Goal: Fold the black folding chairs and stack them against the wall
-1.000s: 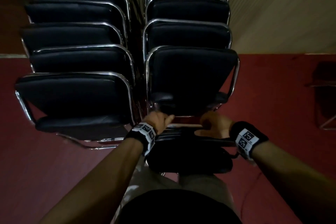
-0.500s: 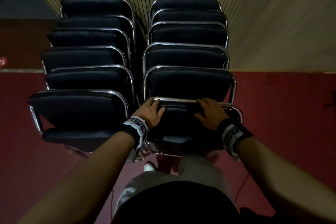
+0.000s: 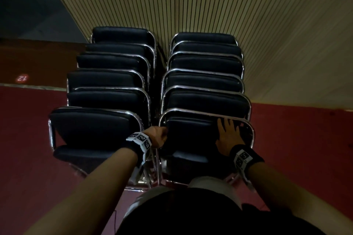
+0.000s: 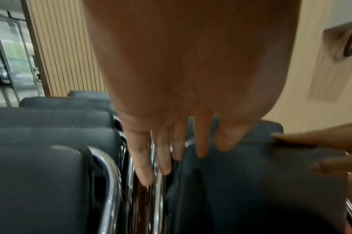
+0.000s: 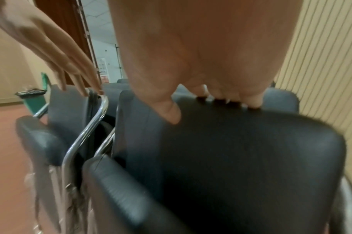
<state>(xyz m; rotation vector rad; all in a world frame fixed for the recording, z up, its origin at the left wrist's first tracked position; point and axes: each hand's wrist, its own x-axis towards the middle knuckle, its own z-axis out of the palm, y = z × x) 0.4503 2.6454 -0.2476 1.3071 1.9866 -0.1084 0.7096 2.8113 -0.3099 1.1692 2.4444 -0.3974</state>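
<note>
Seating the front folded chair (image 3: 193, 139) in the right-hand row against the slatted wall (image 3: 191, 2) appears to be the step in hand. It is pressed by the flat right hand (image 3: 228, 137), fingers straight; the left hand (image 3: 155, 138) is extended, straight-fingered, along its chrome frame (image 4: 156, 182), gripping nothing. Release is judged next, once the chair is flush.

Both my forearms reach forward toward twelve o'clock, each wrist wrapped in a black band with printed white tags. My left hand (image 3: 155, 139) sits at about eleven o'clock, fingers (image 4: 143, 159) straight and pointing down. My right hand (image 3: 228, 135) lies flat at one o'clock, fingers spread, palm pressing down, no grip closed.
</note>
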